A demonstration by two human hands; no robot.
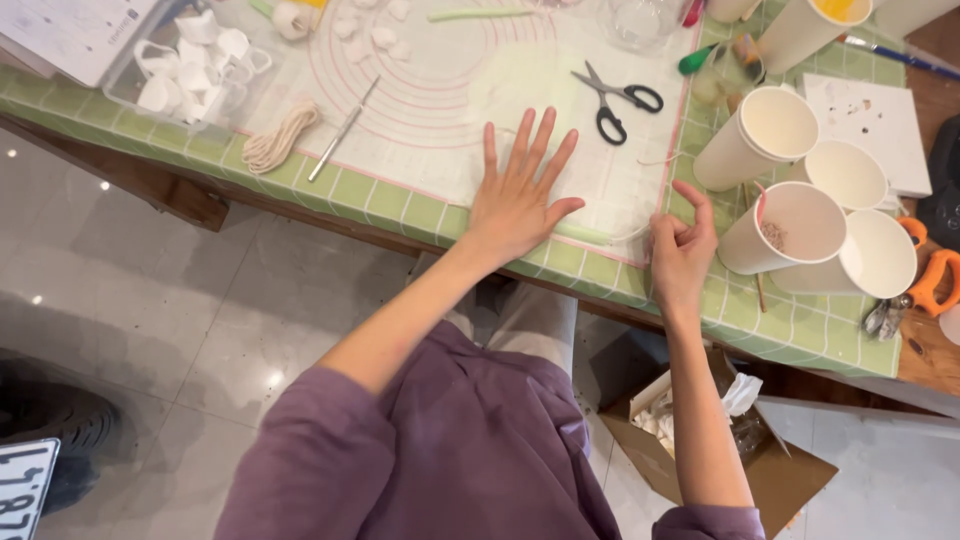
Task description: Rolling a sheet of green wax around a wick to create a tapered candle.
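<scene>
A table under a green checked cloth carries a pale silicone mat printed with pink rings, and most of the work sits on that mat. The left hand lies flat on the mat's near edge, palm down, fingers spread, gripping nothing; its thumb points toward a thin pale green roll that lies along the mat's edge just beside it. The right hand is loosely curled at the mat's right corner, forefinger raised and thumb meeting the other fingertips; whether it pinches anything cannot be told. Just right of that hand, paper cups lie clustered on their sides, mouths toward the camera. A clear tub of white pieces stands at the far left. Black-handled scissors lie shut on the mat beyond the left hand. A coil of cream cord and a thin metal tool rest at the mat's left edge.
</scene>
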